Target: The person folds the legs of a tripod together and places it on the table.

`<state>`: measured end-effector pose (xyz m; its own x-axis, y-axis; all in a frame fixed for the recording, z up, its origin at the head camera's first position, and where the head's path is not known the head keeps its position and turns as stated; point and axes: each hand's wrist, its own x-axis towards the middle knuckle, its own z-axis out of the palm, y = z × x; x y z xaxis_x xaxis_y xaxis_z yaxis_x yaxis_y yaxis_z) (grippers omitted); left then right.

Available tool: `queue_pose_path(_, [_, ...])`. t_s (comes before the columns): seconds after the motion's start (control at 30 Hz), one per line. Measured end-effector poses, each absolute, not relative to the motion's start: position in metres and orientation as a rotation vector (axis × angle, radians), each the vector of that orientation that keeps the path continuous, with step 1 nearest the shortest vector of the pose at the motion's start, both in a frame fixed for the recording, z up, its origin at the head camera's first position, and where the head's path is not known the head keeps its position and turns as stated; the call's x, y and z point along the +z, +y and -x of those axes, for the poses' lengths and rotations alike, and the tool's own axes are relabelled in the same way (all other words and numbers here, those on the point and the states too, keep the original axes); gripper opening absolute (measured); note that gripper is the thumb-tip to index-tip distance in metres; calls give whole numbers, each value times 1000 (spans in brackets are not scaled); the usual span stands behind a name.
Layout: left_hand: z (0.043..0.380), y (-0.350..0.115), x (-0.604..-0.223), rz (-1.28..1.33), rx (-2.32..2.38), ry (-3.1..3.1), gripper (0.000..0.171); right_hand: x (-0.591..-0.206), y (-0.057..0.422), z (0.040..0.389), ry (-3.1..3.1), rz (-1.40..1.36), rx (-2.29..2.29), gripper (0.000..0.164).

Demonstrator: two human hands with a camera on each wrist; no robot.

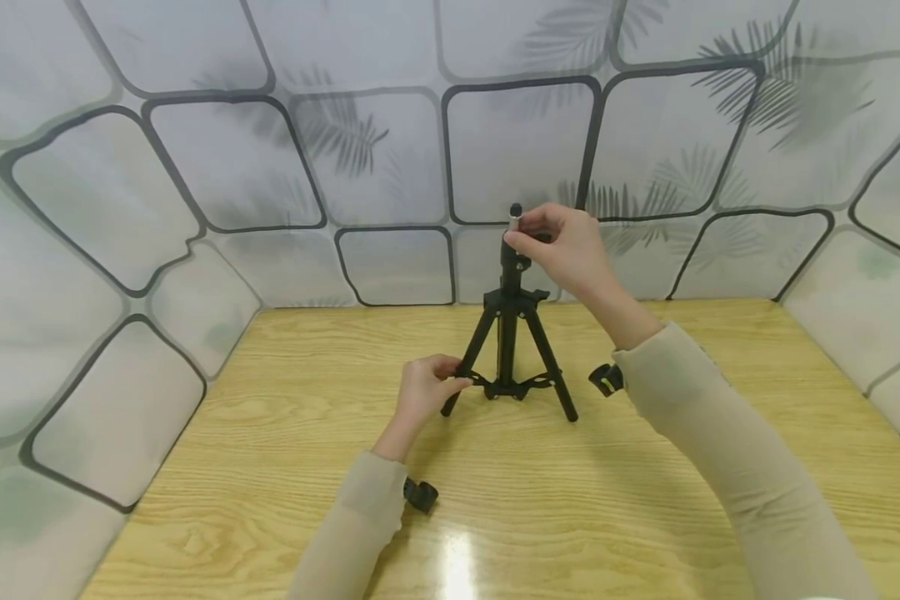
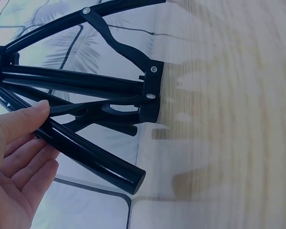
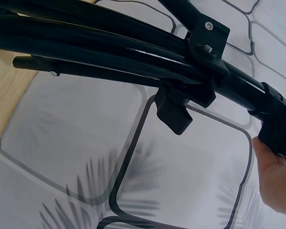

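The tripod [image 1: 507, 337] stands on the table [image 1: 307, 467], before the backdrop [image 1: 378, 158]. Left hand [image 1: 424, 387]: at left leg [image 1: 478, 337]. Right hand [image 1: 568, 248]: at upper end [image 1: 516, 210].

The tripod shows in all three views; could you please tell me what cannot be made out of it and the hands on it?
Right hand: right wrist view, cut off by the right edge.
Tripod top: head view, partly covered by that hand; left wrist view, out of frame past the left edge.
Left hand: left wrist view, partly hidden behind the leg and cut off by the left edge.
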<state>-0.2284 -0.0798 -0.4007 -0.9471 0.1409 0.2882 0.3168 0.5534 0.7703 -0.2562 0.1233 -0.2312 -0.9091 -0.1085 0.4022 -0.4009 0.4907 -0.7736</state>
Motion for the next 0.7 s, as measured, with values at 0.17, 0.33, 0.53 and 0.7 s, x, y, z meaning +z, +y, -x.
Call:
queue_pose_path(0.17, [229, -78, -401, 361, -1381, -2567, 28, -231, 123, 255, -2435, -439, 1367, 32])
queue_pose_path(0.33, [230, -74, -402, 340, -1413, -2528, 26, -232, 124, 254, -2427, -443, 1351, 31])
queue_pose_path(0.53, [230, -71, -404, 340, -1428, -2499, 27, -232, 124, 255, -2432, -441, 1342, 31])
queue_pose_path(0.7, [231, -69, -405, 360, -1456, -2458, 27, -233, 124, 255, -2424, -447, 1341, 32])
